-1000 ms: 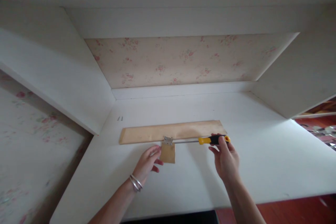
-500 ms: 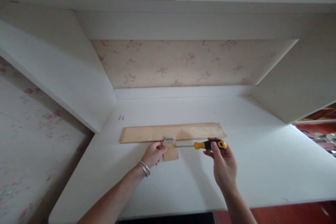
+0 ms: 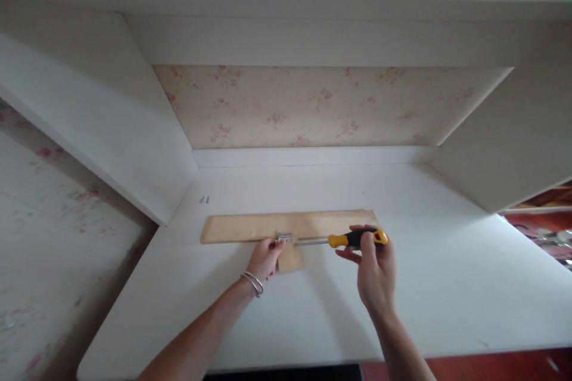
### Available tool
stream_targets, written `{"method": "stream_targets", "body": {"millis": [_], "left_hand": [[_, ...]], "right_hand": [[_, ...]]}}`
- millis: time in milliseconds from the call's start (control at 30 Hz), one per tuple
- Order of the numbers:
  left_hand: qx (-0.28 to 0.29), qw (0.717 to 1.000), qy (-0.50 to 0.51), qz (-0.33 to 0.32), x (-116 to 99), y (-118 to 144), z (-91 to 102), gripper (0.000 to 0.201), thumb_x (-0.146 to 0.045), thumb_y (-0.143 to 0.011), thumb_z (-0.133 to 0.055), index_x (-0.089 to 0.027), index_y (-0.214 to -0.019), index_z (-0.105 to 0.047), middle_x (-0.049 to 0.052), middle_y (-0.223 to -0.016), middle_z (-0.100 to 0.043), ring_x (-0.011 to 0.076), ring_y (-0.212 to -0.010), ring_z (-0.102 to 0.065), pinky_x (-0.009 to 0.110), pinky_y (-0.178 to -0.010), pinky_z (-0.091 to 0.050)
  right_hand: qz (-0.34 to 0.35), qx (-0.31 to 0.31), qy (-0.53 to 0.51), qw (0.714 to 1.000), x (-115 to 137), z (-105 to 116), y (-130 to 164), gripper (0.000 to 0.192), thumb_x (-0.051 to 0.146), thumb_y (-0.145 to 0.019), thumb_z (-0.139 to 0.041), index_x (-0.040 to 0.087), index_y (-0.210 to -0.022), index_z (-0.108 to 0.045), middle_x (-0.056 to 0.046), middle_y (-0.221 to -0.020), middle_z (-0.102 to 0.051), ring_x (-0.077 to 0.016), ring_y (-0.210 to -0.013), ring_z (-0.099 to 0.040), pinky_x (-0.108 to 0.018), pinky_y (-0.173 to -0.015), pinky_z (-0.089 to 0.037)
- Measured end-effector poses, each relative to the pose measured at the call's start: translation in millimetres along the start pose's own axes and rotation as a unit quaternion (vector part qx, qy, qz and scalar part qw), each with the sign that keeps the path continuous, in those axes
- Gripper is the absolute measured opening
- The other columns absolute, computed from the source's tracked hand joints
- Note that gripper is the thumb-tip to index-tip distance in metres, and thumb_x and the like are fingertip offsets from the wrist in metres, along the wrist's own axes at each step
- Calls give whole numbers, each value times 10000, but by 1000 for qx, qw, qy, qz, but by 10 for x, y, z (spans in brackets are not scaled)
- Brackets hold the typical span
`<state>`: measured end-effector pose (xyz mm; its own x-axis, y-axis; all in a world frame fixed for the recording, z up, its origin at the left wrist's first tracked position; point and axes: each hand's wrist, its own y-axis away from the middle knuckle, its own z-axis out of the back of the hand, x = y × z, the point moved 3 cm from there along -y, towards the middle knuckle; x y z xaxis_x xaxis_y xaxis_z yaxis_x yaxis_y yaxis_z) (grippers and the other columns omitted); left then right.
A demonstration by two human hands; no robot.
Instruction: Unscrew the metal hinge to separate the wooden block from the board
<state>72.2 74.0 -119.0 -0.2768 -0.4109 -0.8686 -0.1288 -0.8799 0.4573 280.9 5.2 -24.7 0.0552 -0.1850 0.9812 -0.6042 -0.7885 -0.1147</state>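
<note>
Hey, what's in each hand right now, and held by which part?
The right hand holds the screwdriver by its handle. The left hand grips the small board by its left edge, thumb close to the hinge.

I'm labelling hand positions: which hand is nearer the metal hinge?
Left. The left hand is at the metal hinge, lower left; the right hand, holding the screwdriver, is farther off, rightward.

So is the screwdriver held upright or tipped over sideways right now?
Tipped sideways: the right hand holds the screwdriver, with the shaft running nearly level across the picture toward the metal hinge.
</note>
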Motion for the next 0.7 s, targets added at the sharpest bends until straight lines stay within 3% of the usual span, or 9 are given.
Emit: {"method": "stream_targets", "body": {"millis": [167, 367, 700], "left_hand": [[-20, 998, 53, 6, -30, -49, -16, 354, -500, -715, -598, -170, -618, -519, -96, -369, -266, 55, -287, -241, 203, -322, -103], [-18, 992, 116, 37, -52, -52, 2, 252, -382, -660, -657, -155, -626, -555, -97, -384, -271, 45, -329, -209, 209, -366, -86], [-51, 991, 120, 38, -25, -64, 35, 264, -321, -662, -646, -184, -533, -460, -92, -385, -242, 56, -329, -215, 227, -373, -105]], "right_hand": [[30, 52, 27, 998, 159, -294, -85, 258, 444, -845, -543, 221, -972, -514, 5, -893, -567, -66, -507, -541, -299, -537, -566], [64, 69, 29, 995, 304, -491, -198, 281, 455, -827, -559, 226, -973, -485, -2, -953, -579, -42, -460, -502, -256, -489, -533], [48, 119, 97, 987, 353, -697, -245, 408, 539, -805, -549, 215, -1033, -451, 15, -756, -599, -107, -451, -565, -255, -443, -490]]}}
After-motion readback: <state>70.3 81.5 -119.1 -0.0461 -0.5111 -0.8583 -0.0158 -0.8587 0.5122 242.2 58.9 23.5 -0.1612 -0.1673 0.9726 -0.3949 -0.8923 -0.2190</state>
